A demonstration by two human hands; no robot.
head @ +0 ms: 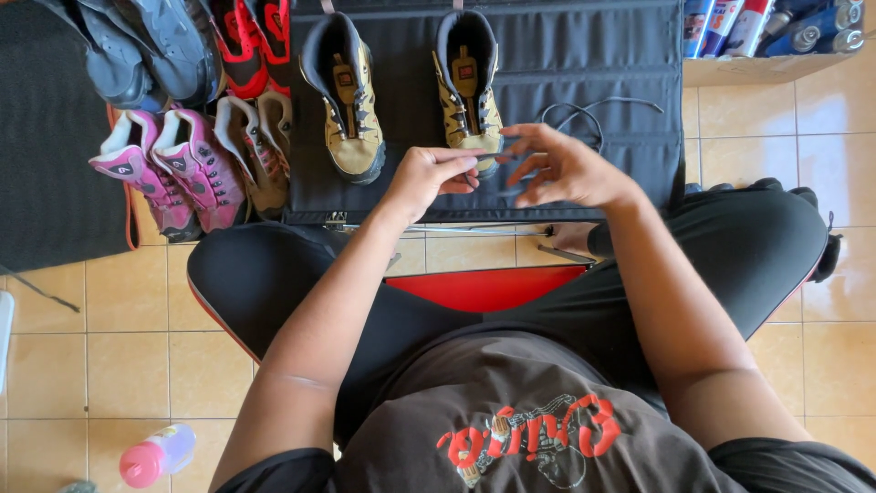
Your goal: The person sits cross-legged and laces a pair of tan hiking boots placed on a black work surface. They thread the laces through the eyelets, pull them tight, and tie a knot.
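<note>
— What have you got in your hands right now?

— My left hand (pixel 429 175) is pinched nearly closed on a thin dark lace, I think — it's too fine to be sure. My right hand (pixel 566 169) is half open, fingers spread, gripping nothing that I can see. Both hover over the toe of the tan boot (pixel 467 87) at one o'clock.

— Which step is that?

— I judge I'm sorting out the lace for that boot. A dark lace (pixel 584 114) lies looped on the black mat (pixel 584 55) just beside it, at two o'clock. The next move calls for a fine pinch on a lace end and a steady aim at an eyelet.

— Count the shoes for me.

— Two tan boots — the other (pixel 345 100) sits at twelve. Two pink sneakers (pixel 169 169) at ten, two beige ones (pixel 260 146) beside them, two red (pixel 251 41) and a grey pair (pixel 151 46) behind, partly cut off. Several spray cans (pixel 776 26) in a box at two, one pink bottle (pixel 155 455) on the floor at seven.
</note>
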